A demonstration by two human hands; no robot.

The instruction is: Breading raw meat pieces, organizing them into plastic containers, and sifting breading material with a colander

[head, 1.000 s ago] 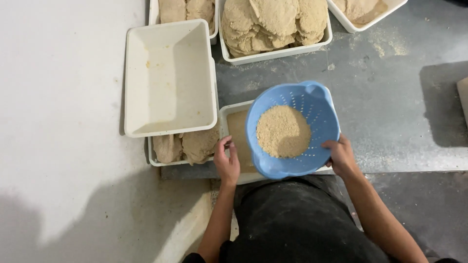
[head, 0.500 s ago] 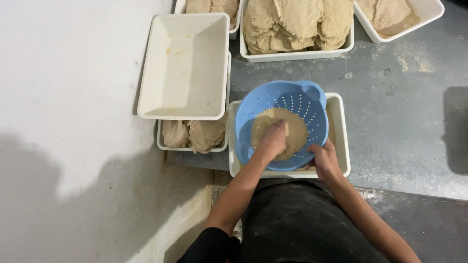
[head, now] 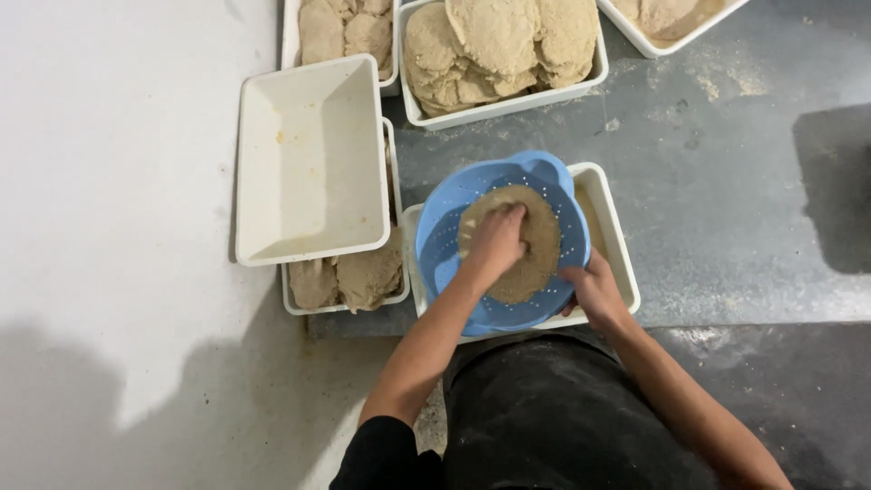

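Note:
A blue plastic colander [head: 445, 254] holds a heap of tan breadcrumbs [head: 543, 243] and sits over a white rectangular tray [head: 617, 245] on the grey counter. My left hand [head: 494, 243] is inside the colander, fingers pressed down into the crumbs. My right hand [head: 594, 289] grips the colander's near right rim and steadies it.
An empty white tray [head: 313, 163] rests on top of another tray of breaded pieces [head: 349, 277] to the left. More white trays of breaded cutlets [head: 494, 50] stand at the back. The grey counter [head: 726, 181] is dusted with crumbs; a pale floor lies left.
My left hand left the colander's rim and went into the crumbs. The colander came down onto the white tray.

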